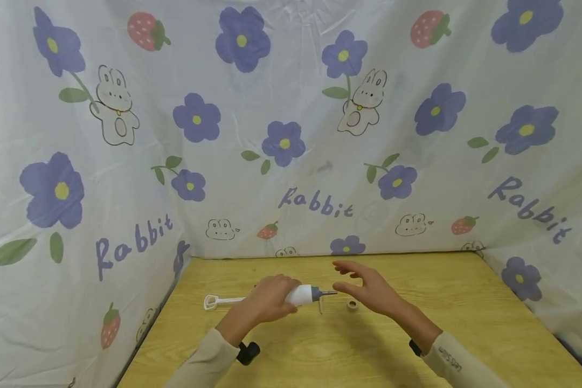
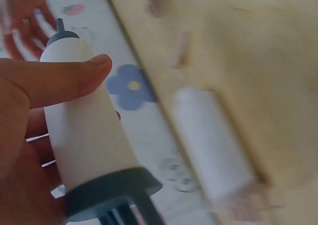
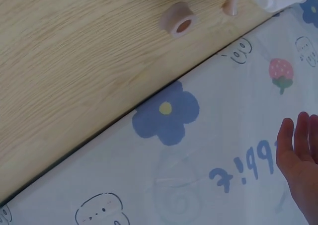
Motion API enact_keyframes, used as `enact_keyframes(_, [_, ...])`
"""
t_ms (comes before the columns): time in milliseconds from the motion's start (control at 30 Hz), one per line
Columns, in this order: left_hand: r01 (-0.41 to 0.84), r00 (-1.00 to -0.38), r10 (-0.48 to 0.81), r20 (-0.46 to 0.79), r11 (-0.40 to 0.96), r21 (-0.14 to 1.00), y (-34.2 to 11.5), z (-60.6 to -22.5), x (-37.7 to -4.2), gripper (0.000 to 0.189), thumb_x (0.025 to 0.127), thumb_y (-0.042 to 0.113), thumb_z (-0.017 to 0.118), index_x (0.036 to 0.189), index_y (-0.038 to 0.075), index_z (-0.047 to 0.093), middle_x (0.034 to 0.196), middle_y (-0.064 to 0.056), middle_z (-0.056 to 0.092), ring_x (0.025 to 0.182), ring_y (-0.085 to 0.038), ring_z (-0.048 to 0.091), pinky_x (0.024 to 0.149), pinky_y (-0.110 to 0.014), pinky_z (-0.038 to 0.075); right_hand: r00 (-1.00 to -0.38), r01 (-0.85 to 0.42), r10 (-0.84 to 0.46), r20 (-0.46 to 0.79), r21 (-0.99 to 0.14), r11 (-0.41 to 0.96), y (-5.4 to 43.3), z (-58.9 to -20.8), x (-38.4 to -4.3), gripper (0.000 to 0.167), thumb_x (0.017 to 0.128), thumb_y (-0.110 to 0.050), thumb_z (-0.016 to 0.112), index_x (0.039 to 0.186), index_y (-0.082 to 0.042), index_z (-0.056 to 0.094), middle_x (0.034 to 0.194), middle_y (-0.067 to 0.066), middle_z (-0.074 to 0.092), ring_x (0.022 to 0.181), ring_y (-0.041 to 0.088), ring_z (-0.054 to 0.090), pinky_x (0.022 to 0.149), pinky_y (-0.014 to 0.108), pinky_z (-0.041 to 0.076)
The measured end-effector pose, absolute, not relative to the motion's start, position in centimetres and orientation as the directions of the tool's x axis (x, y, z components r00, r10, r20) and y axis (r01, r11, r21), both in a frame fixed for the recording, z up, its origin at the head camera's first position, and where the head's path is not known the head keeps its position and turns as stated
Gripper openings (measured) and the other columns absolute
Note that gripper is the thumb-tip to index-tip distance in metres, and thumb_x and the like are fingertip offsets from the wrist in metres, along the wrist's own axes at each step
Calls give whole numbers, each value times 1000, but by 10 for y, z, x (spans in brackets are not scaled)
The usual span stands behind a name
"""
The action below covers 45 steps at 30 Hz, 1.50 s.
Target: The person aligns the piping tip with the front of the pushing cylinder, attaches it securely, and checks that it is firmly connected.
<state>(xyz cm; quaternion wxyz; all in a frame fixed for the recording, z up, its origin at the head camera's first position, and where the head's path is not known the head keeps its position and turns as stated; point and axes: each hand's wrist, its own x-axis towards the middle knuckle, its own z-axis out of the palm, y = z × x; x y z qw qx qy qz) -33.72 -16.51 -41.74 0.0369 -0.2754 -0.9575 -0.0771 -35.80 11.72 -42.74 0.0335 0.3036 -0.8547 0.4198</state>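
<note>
My left hand point(image 1: 270, 297) grips a white tube point(image 1: 302, 295) with a blue-grey cap and a narrow tip that points right. In the left wrist view, the thumb lies across the tube point(image 2: 89, 135), which has a grey flange and grey bars at its lower end. My right hand point(image 1: 375, 291) holds nothing; its fingers are apart and slightly bent, close to the tip. Fingers of this right hand point(image 3: 300, 170) also show in the right wrist view. A white rod with a loop end point(image 1: 212, 302) extends left from behind my left hand; where it joins is hidden.
On the wooden table point(image 1: 300, 355) lie a small pinkish ring point(image 3: 171, 24), a short flared piece point(image 3: 231, 4) and a second white cylinder point(image 2: 213, 140), blurred. Flower-printed fabric point(image 1: 291, 231) hangs behind the table and at both sides.
</note>
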Motion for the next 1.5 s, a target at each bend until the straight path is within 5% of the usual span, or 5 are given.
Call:
enact_keyframes(467, [537, -832, 554, -43, 821, 192, -197, -488, -323, 57, 74, 29, 92, 123, 8, 73, 110, -5, 75, 96, -19, 69, 83, -36, 55, -828, -534, -454, 328, -708, 462, 131, -433, -358, 53, 102, -41, 64, 147, -15, 56, 142, 7, 64, 128, 31, 61, 109, 59, 45])
enact_keyframes(1167, [463, -851, 505, -147, 852, 246, -188, -472, -321, 80, 78, 41, 90, 145, 10, 59, 139, -10, 65, 126, -31, 61, 104, -48, 50, -836, -521, -452, 309, -706, 480, 136, -438, -359, 50, 102, -41, 64, 144, -15, 59, 139, 5, 66, 125, 30, 62, 106, 54, 49])
enact_keyframes(1367, [515, -831, 550, -82, 816, 262, -173, -444, -335, 63, 95, 47, 72, 145, 11, 59, 140, -11, 65, 124, -30, 63, 102, -48, 53, -819, -553, -475, 323, -667, 499, 140, -434, -364, 50, 103, -38, 63, 144, -11, 59, 140, 8, 66, 125, 32, 62, 104, 55, 49])
enact_keyframes(1500, [555, -827, 561, -38, 824, 115, -148, -422, -354, 41, 100, 27, 69, 139, 17, 65, 134, -6, 67, 122, -26, 63, 101, -46, 54, -821, -547, -493, 288, -646, 533, 142, -431, -373, 48, 103, -30, 64, 144, -6, 58, 139, 14, 64, 124, 36, 61, 103, 58, 49])
